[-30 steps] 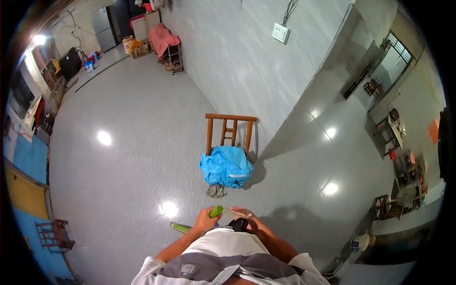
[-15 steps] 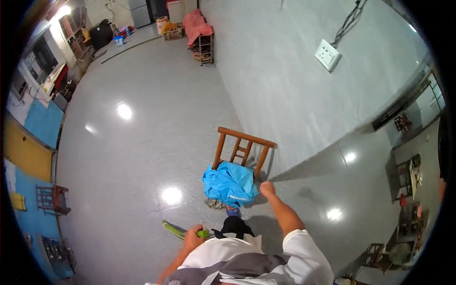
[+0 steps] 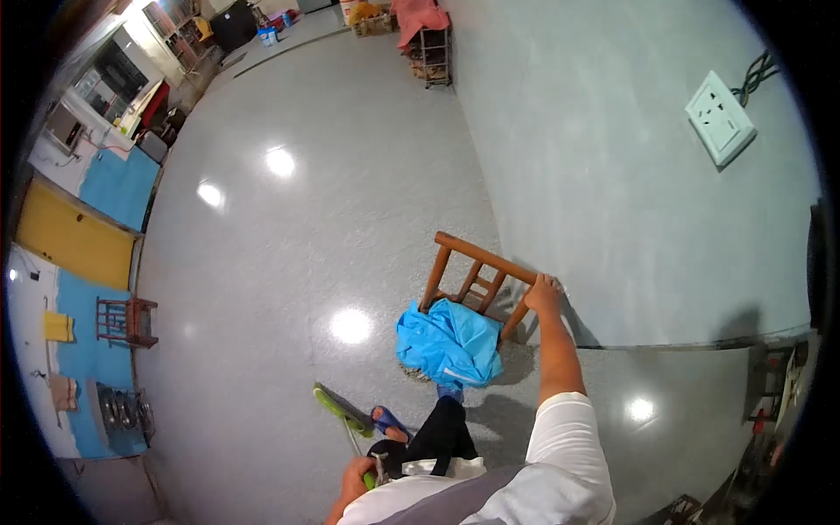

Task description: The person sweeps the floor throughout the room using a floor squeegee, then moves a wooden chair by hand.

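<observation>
The right hand (image 3: 544, 286) is closed over the right end of the top rail of the wooden chair (image 3: 477, 278), right of frame centre, close against the wall (image 3: 630, 201). A blue cover (image 3: 451, 341) is heaped on the seat. The left hand (image 3: 354, 479), bottom centre, grips the green-handled mop (image 3: 343, 411), whose head lies on the floor (image 3: 289, 262).

Step in hand, by judgement: shifting the chair. Next requirement: a firm pull or lift of the rail, away from the wall, without spilling the cover.
</observation>
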A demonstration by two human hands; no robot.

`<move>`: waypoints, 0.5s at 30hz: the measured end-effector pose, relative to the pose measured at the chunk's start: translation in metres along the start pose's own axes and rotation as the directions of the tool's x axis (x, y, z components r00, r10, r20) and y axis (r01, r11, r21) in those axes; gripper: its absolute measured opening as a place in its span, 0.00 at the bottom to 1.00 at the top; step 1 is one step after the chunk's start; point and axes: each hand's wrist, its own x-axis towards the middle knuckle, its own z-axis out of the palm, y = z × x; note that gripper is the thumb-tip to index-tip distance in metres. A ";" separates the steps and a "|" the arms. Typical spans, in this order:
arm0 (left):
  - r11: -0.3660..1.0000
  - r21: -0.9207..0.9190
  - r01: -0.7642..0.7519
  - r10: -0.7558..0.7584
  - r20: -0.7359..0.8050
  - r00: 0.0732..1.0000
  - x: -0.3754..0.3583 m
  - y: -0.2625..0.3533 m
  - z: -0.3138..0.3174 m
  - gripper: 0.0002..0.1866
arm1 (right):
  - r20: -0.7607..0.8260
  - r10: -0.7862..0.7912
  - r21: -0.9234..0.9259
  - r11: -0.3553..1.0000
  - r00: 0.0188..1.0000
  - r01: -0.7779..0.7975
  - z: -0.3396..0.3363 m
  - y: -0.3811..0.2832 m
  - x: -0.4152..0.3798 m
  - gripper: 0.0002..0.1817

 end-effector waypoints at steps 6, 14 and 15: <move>1.000 0.025 -0.018 0.016 0.053 0.998 0.008 -0.012 0.009 0.18 | 0.091 0.030 -0.132 0.991 0.995 -0.018 -0.017 0.008 -0.017 0.27; 0.992 0.009 -0.123 0.121 0.120 0.985 0.058 -0.012 0.025 0.16 | 0.118 0.002 0.004 1.000 0.993 -0.003 0.025 0.056 -0.074 0.18; 0.982 0.004 -0.186 0.185 0.093 0.978 0.071 -0.002 0.030 0.16 | 0.166 -0.015 -0.007 1.000 0.986 0.016 0.020 0.052 -0.079 0.18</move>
